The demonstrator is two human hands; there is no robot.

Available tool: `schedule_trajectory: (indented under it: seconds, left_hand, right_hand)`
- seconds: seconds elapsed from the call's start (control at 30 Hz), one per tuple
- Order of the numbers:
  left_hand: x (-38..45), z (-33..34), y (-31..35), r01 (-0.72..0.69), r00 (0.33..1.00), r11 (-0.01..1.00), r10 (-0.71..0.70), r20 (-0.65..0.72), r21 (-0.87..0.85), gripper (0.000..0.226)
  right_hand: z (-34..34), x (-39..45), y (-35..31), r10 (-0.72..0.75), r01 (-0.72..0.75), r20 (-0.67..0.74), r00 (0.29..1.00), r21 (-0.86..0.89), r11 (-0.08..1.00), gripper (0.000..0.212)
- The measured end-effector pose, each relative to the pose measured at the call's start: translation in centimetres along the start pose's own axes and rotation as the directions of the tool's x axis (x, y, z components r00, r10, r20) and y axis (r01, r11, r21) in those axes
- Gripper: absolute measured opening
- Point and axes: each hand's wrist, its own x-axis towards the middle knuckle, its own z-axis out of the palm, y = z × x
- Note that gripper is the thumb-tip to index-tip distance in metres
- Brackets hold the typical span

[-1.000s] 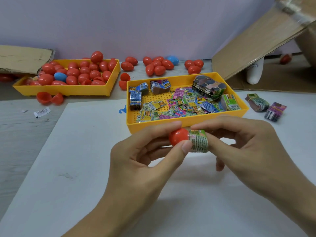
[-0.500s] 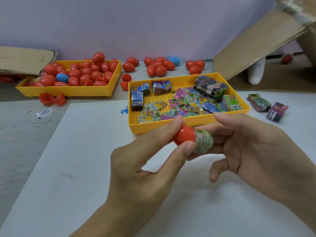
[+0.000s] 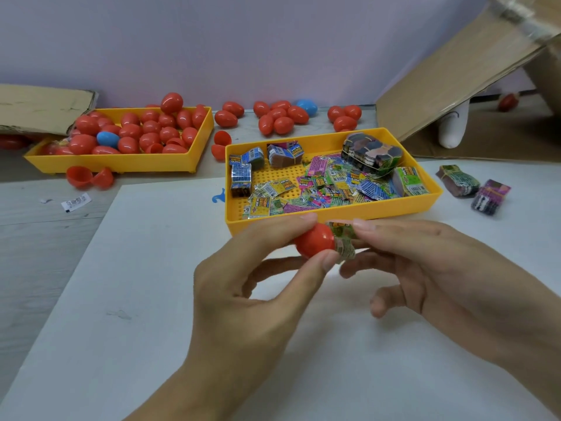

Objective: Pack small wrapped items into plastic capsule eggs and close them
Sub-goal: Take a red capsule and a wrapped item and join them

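My left hand [image 3: 243,287] pinches a red egg half [image 3: 314,240] between thumb and forefinger, just in front of the near yellow tray [image 3: 303,221]. A green wrapped item [image 3: 344,243] sticks out of the half's open right side. My right hand [image 3: 425,268] holds that item with forefinger on top and other fingers under it. How deep the item sits in the half is hidden. The tray holds several loose wrapped items [image 3: 321,183] and bundled stacks [image 3: 372,153].
A second yellow tray [image 3: 121,164] at the back left is heaped with red eggs [image 3: 145,132] and a blue egg [image 3: 107,139]. More eggs [image 3: 280,117] lie along the wall. Two open halves [image 3: 89,177] sit beside it. Two bundles [image 3: 473,188] lie right. Cardboard [image 3: 455,83] leans at the back right.
The wrapped item has gone further into the red half, so less of it shows. My right forefinger has come down onto the item's top. Both hands stayed in front of the tray.
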Motion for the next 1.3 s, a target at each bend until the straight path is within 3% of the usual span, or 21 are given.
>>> schedule_trajectory:
  seconds: [0.33, 0.57, 0.63, 0.73, 0.83, 0.97, 1.07, 1.17, 1.3]
  left_hand:
    - [0.1, 0.3, -0.1, 0.153, 0.988, 0.967, -0.152, 0.022, -0.201, 0.027]
    - [0.4, 0.2, 0.1, 0.162, 0.987, 0.966, -0.162, 0.018, -0.2, 0.027]
    - [0.3, 0.2, 0.0, 0.165, 0.986, 0.964, -0.163, 0.025, -0.208, 0.026]
    - [0.2, 0.2, -0.1, 0.171, 0.985, 0.965, -0.165, 0.045, -0.2, 0.027]
    - [0.3, 0.2, -0.1, 0.188, 0.982, 0.96, -0.181, 0.053, -0.206, 0.026]
    - [0.5, 0.2, 0.1, 0.226, 0.974, 0.949, -0.217, 0.061, -0.221, 0.026]
    - [0.6, 0.3, 0.2, 0.297, 0.955, 0.922, -0.281, 0.098, -0.248, 0.025]
    - [0.7, 0.3, 0.2, 0.39, 0.921, 0.863, -0.357, 0.158, -0.321, 0.025]
    - [0.8, 0.1, 0.2, 0.384, 0.921, 0.881, -0.344, 0.183, -0.278, 0.024]
  right_hand:
    - [0.8, -0.1, 0.9, -0.238, 0.22, -0.194, 0.952, -0.109, 0.969, 0.043]
    - [0.6, -0.1, 0.5, -0.076, 0.083, -0.13, 0.989, 0.052, 0.995, 0.035]
    - [0.7, -0.1, 0.4, -0.099, 0.104, -0.151, 0.984, 0.03, 0.994, 0.039]
    - [1.0, -0.2, 0.3, -0.16, 0.166, -0.171, 0.972, 0.02, 0.986, 0.023]
    - [1.1, -0.3, 0.4, -0.173, 0.183, -0.175, 0.969, 0.043, 0.982, 0.02]
    - [0.6, -0.1, 0.6, -0.152, 0.164, -0.149, 0.977, 0.075, 0.984, 0.04]
    - [0.4, 0.1, 0.7, -0.124, 0.143, -0.132, 0.984, 0.154, 0.978, 0.028]
    - [0.3, 0.2, 0.9, -0.129, 0.151, -0.147, 0.981, 0.151, 0.977, 0.039]
    - [0.5, 0.0, 0.8, -0.185, 0.207, -0.177, 0.967, 0.12, 0.971, 0.033]
